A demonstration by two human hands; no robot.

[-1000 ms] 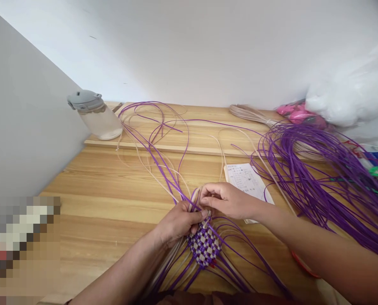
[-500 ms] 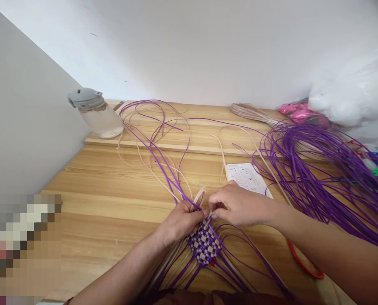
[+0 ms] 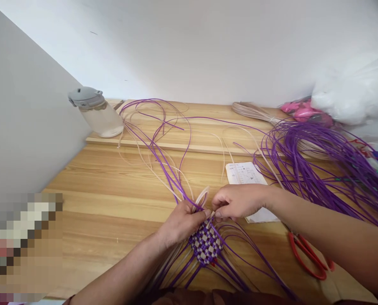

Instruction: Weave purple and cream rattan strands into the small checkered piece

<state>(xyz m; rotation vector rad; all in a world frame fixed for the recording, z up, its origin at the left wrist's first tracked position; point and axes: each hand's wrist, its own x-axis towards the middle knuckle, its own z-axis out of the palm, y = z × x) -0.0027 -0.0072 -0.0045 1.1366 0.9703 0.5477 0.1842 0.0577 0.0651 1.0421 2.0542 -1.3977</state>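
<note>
A small checkered woven patch (image 3: 205, 246) of purple and cream strips lies on the wooden table (image 3: 106, 199), near its front edge. My left hand (image 3: 182, 220) presses on the patch's upper left corner and pinches strips there. My right hand (image 3: 238, 201) is closed on a cream strip (image 3: 210, 218) at the patch's top edge, fingertips almost touching my left thumb. Long loose purple strips (image 3: 163, 165) and cream ones fan out from the patch toward the back and toward me.
A large bundle of purple strips (image 3: 319, 169) covers the right side. A printed paper sheet (image 3: 246, 173) lies behind my right hand. Red-handled scissors (image 3: 306, 254) lie under my right forearm. A grey-lidded clear bottle (image 3: 95, 112) stands back left; a white bag (image 3: 354, 93) back right.
My right hand has come down and toward me from above the patch to its top edge. The red scissors under my right forearm have come into sight.
</note>
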